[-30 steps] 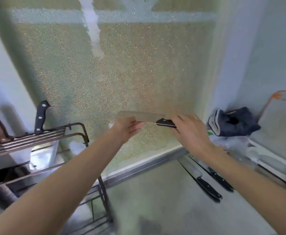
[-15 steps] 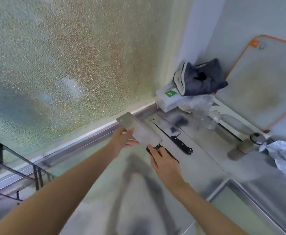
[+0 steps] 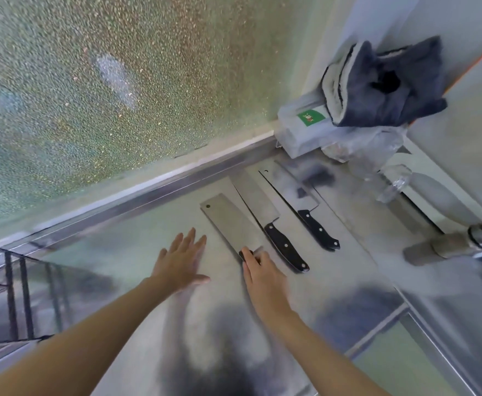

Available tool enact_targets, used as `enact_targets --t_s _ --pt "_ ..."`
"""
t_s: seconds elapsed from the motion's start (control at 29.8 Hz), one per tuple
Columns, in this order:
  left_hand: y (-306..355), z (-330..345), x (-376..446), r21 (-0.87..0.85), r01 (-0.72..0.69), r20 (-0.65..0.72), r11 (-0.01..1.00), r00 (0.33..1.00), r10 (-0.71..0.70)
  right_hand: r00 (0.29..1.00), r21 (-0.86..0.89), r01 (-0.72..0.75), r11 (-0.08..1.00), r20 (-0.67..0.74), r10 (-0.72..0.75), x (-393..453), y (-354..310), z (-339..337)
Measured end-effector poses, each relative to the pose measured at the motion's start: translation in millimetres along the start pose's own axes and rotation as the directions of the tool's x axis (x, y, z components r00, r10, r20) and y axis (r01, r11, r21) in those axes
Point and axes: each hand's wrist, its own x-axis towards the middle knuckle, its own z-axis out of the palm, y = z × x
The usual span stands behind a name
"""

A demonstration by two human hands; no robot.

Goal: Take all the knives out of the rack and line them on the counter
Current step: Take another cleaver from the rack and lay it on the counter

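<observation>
Three knives [image 3: 274, 224] lie side by side on the shiny metal counter [image 3: 148, 224] under bumpy glass [image 3: 120, 81]. The left hand [image 3: 181, 260] is open flat. The right hand [image 3: 259, 271] covers the cleaver [image 3: 231, 221] handle; I cannot tell its grip.

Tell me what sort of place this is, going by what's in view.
Most likely a kitchen: three knives lie side by side on a stainless steel counter, among them a cleaver, with a folded dish towel in the corner below a frosted window.

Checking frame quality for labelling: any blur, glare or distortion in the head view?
Head view: left hand motion-blurred; knives fairly sharp; steel counter shows hazy reflections and a dark shadow near the bottom; wide-angle lens bends the window ledge; rack soft at the edge.
</observation>
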Motion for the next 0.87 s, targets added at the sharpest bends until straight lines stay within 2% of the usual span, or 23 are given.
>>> enact_targets --t_s 0.7,0.87 --pt "-1.3 2.9 -2.0 0.072 -0.042 -0.004 0.997 0.999 0.042 0.994 -0.031 -0.069 0.997 0.086 0.072 24.8 -29.1 24.6" --pt "-2.8 3.4 -2.8 0.090 -0.047 -0.015 0.995 0.999 0.049 0.996 -0.067 -0.017 0.998 0.086 0.023 25.0 -27.1 23.6"
